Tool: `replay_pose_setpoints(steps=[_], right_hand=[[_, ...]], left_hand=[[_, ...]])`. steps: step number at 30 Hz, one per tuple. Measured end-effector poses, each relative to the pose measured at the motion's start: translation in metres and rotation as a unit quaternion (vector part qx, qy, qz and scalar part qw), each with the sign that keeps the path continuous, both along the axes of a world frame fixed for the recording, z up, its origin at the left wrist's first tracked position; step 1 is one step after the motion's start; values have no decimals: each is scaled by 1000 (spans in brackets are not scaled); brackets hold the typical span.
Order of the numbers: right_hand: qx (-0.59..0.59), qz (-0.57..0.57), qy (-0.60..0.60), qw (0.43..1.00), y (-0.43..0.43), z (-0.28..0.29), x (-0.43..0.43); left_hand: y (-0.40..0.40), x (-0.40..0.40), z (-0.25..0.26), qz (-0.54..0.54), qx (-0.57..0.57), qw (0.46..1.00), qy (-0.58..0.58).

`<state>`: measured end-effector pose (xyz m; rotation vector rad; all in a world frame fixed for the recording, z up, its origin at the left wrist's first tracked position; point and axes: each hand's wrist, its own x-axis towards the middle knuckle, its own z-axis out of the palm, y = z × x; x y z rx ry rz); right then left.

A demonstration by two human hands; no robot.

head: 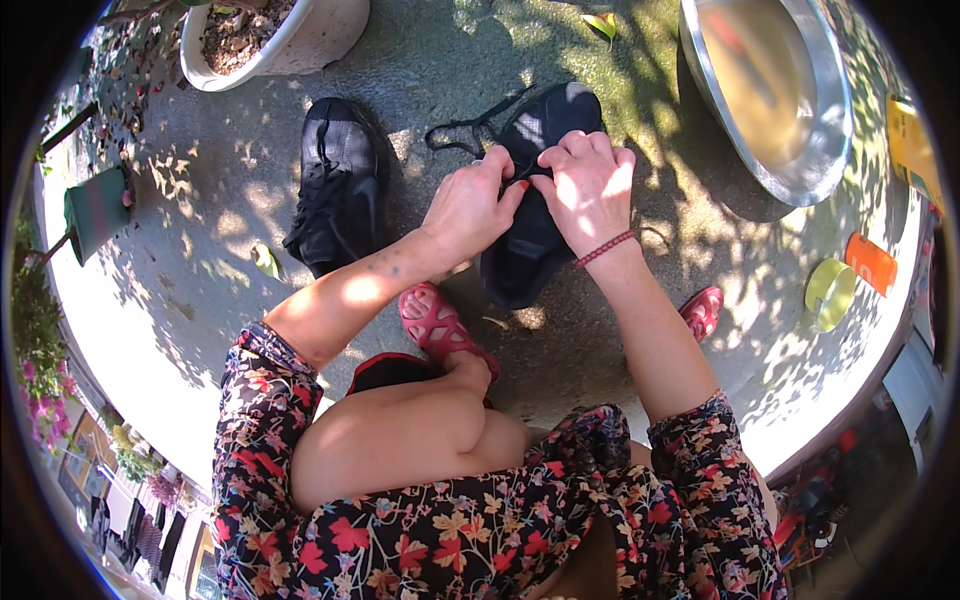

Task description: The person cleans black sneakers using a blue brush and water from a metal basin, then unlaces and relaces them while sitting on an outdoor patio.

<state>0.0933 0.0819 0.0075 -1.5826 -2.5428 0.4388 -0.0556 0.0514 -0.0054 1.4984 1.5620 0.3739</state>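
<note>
A black lace-up shoe (525, 251) rests on the concrete before me, its toe pointing away. Over its lacing, my left hand (472, 202) pinches at the black shoelace (480, 126) between thumb and fingers. My right hand (592, 184) bends over the same lacing from the other side, thumb and fingertips closed on the lace there. Part of that lace lies in a loose loop left of the toe. The fingertips hide the exact spot being gripped. To the left stands the other black shoe (341, 187), its laces still threaded, touched by neither hand.
A metal basin (821, 150) of cloudy brownish water stands at the upper right. Nearby are a yellow packet (911, 146), an orange packet (871, 264) and a yellow-green cup (830, 295). A white plant pot (322, 37) is at the upper left. My red sandals (442, 322) flank the nearer shoe.
</note>
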Motion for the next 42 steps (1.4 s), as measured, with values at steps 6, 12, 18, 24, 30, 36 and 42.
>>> replay_pose_setpoints(steps=[6, 12, 18, 24, 30, 36, 42], right_hand=[[-59, 77, 49, 994, -22, 5, 1], [-100, -64, 283, 952, 10, 40, 35], [-103, -60, 355, 927, 35, 77, 12], [-139, -36, 285, 948, 11, 52, 35], [-225, 82, 273, 932, -61, 59, -11], [-203, -274, 345, 875, -9, -17, 64], [-328, -333, 360, 808, -15, -36, 52]], left_hand=[[-4, -3, -10, 10, -2, 999, 36], [12, -5, 17, 36, 23, 977, -207], [54, 2, 83, 164, 37, 874, -457], [87, -101, 174, 137, 253, 801, -525], [95, -105, 173, 143, 208, 939, -233], [111, -61, 145, -213, 490, 791, 298], [95, 3, 95, -79, 120, 989, -26]])
